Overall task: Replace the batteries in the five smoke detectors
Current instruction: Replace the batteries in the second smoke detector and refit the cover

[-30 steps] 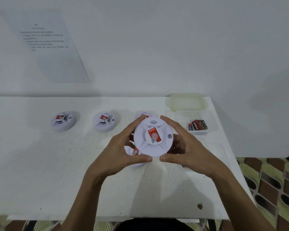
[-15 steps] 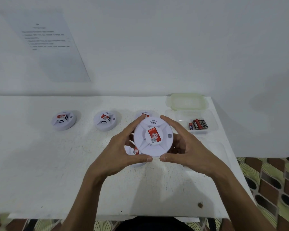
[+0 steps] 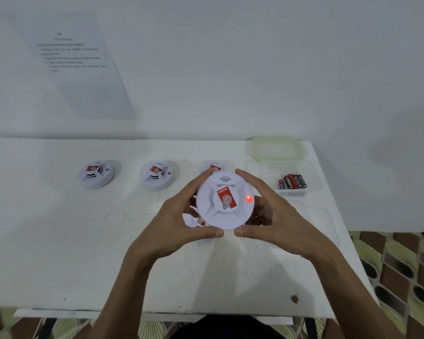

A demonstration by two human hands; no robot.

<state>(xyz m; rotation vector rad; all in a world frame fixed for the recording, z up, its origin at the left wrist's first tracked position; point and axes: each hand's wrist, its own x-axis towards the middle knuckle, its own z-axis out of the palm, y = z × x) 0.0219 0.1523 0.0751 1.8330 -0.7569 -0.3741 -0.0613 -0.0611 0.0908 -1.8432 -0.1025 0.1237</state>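
Holding one white smoke detector (image 3: pixel 224 200) up above the table (image 3: pixel 59 241), both hands wrap its rim: left hand (image 3: pixel 179 223) on the left side w/ thumb under the near edge, right hand (image 3: pixel 274 221) on the right side, thumb tips nearly meeting at the bottom. Detector faces the camera; red label (image 3: pixel 227 197) in the centre, small red light (image 3: pixel 249 199) lit on its right side. Under the left hand another detector (image 3: pixel 196 220) lies on the table, mostly hidden. Behind the held unit a third detector (image 3: pixel 214 167) peeks out, then two more in a row to the left: middle one (image 3: pixel 158 174) and far-left one (image 3: pixel 96 173), all w/ red labels. To the right, a clear plastic tray (image 3: pixel 311 177) holds a few batteries (image 3: pixel 293 181); its lid (image 3: pixel 277 149) sits just behind. Printed sheet (image 3: pixel 76 62) on the wall, text too blurred to read.
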